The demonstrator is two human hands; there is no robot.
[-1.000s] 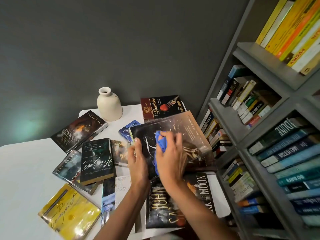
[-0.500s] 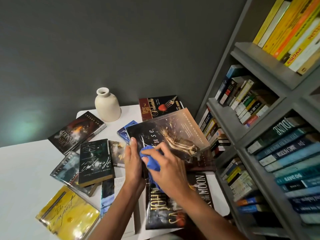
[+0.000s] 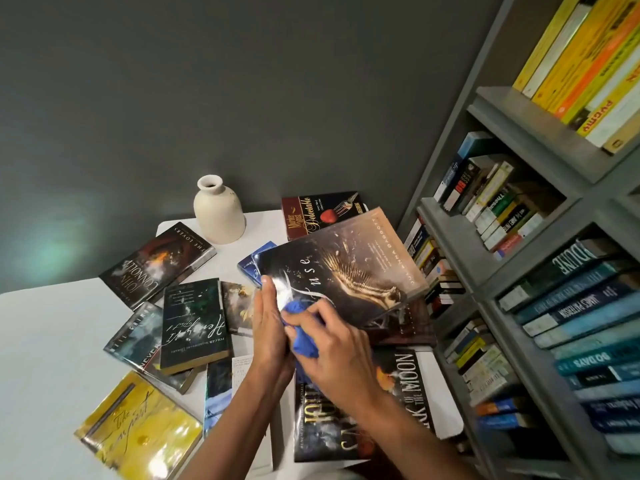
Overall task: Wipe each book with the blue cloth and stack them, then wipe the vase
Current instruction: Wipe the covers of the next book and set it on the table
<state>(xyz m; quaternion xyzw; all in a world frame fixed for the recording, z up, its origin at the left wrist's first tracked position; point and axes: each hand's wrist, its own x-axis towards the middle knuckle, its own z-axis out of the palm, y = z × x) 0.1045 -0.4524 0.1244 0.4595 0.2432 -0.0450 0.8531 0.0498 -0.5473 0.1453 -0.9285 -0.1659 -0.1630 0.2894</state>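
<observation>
Held book (image 3: 346,268): the dark paperback marked "Fuse" is lifted off the tabletop (image 3: 41,341) and tilted, cover towards the person, far corner pointing to one o'clock; raised, I'd guess, so the cloth can sweep the cover without dragging on the books below.
Left hand (image 3: 270,323): at the book's seven o'clock corner; fingers straight and pressed together along the edge, seemingly bracing it against the push of wiping; the thumb is hidden, so I cannot tell whether it clamps from behind.
Right hand (image 3: 332,344): just beside the left; fingers curled round the cloth, bunching it into a pad.
Blue cloth (image 3: 301,330): crumpled between the two hands, pressed on the cover's near corner.
Step in hand: wiping this cover, by my reading; no tidy stack shows anywhere, so the task looks early.
Loose books: lying flat and overlapping from six round to twelve o'clock of the held one; a yellow book (image 3: 138,427) at seven near the tabletop's edge; the "Dark of the Moon" book (image 3: 408,393) at six, right under the forearms.
Vase (image 3: 219,211): upright at eleven o'clock by the far wall, well apart from both hands; sensibly out of the way, since it comes last.
Bookshelf (image 3: 540,140): at three o'clock, close beside the tabletop; its rows are packed.
</observation>
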